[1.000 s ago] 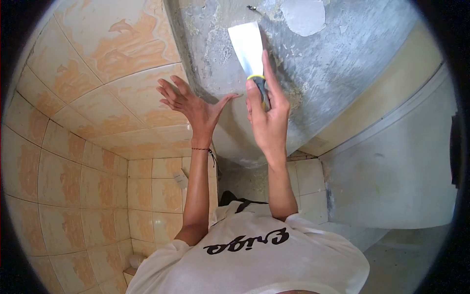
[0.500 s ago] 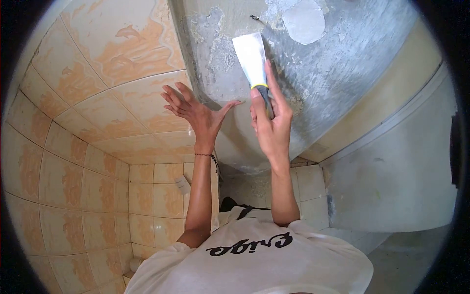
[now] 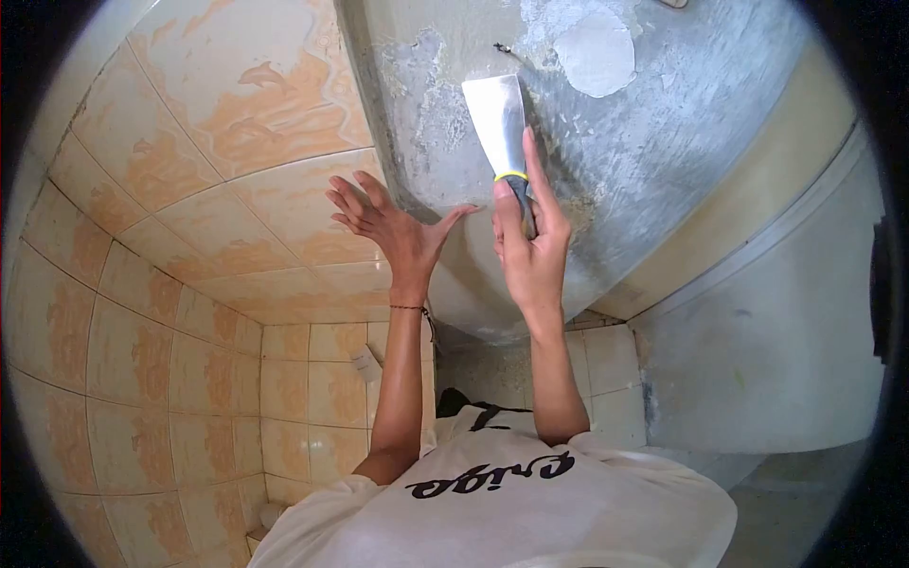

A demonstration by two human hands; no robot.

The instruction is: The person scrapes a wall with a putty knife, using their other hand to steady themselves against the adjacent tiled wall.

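Observation:
A putty knife (image 3: 496, 118) with a broad, shiny blade and a grey handle banded in yellow is in my right hand (image 3: 536, 256). My index finger stretches along the blade's side and the thumb presses on the handle. The blade lies over a grey, patchy wall (image 3: 426, 142) with flaking paint; whether it touches cannot be told. My left hand (image 3: 402, 232) holds nothing, its fingers spread near the border between the orange-patterned tiles (image 3: 322, 204) and the bare wall. A dark cord bracelet circles that wrist.
A pale round patch (image 3: 595, 55) and a small dark fitting (image 3: 503, 47) are on the wall above the blade. To the right stands a greyish door-like panel (image 3: 748, 350). A small light-coloured card-like piece (image 3: 365, 363) is by the tiles below my left hand.
The whole view has shifted slightly, so everything appears a little lower and further right. Both hands keep much the same pose, and the putty knife stays in my right hand.

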